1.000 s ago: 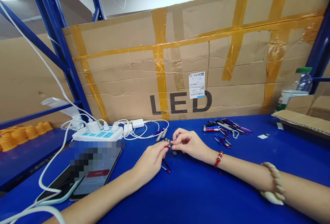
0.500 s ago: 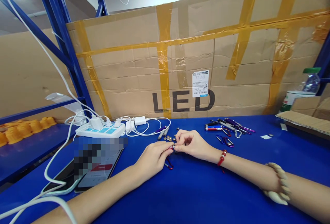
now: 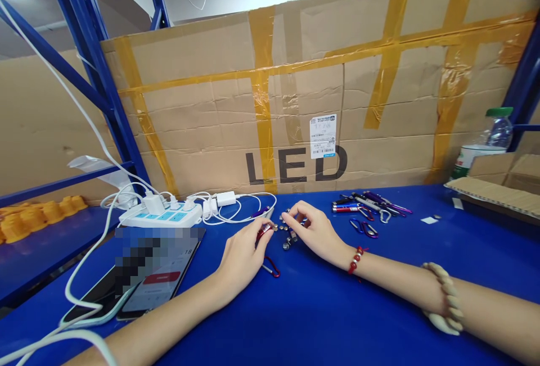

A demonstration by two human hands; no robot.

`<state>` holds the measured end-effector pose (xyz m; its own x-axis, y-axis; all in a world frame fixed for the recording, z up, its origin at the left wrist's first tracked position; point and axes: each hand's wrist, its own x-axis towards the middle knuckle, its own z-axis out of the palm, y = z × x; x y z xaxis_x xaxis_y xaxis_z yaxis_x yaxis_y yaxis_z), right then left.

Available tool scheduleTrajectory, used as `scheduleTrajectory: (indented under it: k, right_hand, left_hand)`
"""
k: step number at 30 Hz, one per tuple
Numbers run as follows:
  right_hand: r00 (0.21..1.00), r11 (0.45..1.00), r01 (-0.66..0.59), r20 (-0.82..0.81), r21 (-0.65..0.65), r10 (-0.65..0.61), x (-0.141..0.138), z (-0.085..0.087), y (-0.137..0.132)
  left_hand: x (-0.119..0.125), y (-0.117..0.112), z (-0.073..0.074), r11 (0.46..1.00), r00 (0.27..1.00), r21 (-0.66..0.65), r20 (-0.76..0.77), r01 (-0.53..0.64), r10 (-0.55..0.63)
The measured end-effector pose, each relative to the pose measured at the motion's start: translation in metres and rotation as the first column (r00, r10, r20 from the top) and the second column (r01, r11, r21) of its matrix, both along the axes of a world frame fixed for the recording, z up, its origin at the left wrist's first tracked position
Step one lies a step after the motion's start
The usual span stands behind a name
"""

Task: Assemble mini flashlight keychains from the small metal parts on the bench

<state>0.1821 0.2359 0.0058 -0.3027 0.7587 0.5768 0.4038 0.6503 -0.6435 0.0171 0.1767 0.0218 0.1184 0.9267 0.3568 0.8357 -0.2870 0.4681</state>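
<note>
My left hand [image 3: 241,253] is closed around a small red metal tube [image 3: 264,231], like a mini flashlight body, its end pointing right. My right hand [image 3: 314,234] is just right of it, thumb and forefinger pinched at a small round button cell [image 3: 282,218]. Loose button cells [image 3: 275,227] lie on the blue table between the hands. Under my right fingers is a small dark and silver part [image 3: 287,244], partly hidden. A red carabiner clip [image 3: 274,269] lies below my left fingertips.
Several mini flashlights [image 3: 348,208] and pen-like tubes lie at the back right, with carabiner clips [image 3: 363,227] in front. On the left are a power strip [image 3: 169,215], white cables and two phones [image 3: 158,287]. A cardboard box [image 3: 493,196] and bottle [image 3: 485,144] stand at right.
My hands have come apart; they were together at the red tube. The left moved slightly left with the tube, and the right went back towards the button cells, uncovering the small silver part.
</note>
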Motion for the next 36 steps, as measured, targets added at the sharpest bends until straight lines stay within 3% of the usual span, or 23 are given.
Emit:
scheduleTrajectory:
  k: [9, 22, 29, 36]
  right_hand:
    - [0.97, 0.994, 0.07, 0.227, 0.081, -0.087, -0.001, -0.002, 0.003]
    - [0.934, 0.987, 0.15, 0.334, -0.058, -0.123, -0.002, -0.006, 0.01]
    - [0.817, 0.983, 0.172, 0.566, -0.058, -0.11, -0.006, -0.005, 0.009]
    - [0.83, 0.984, 0.174, 0.542, -0.029, -0.131, -0.008, -0.003, 0.005]
  left_hand:
    - [0.0, 0.0, 0.0, 1.0, 1.0, -0.016, 0.03, -0.004, 0.005]
    - [-0.002, 0.0, -0.001, 1.0, 0.995, 0.006, 0.095, 0.011, -0.011]
    - [-0.002, 0.001, -0.001, 1.0, 0.993, 0.0, 0.113, 0.025, -0.024]
    - [-0.002, 0.001, 0.0, 1.0, 0.992, -0.003, 0.12, 0.027, -0.026]
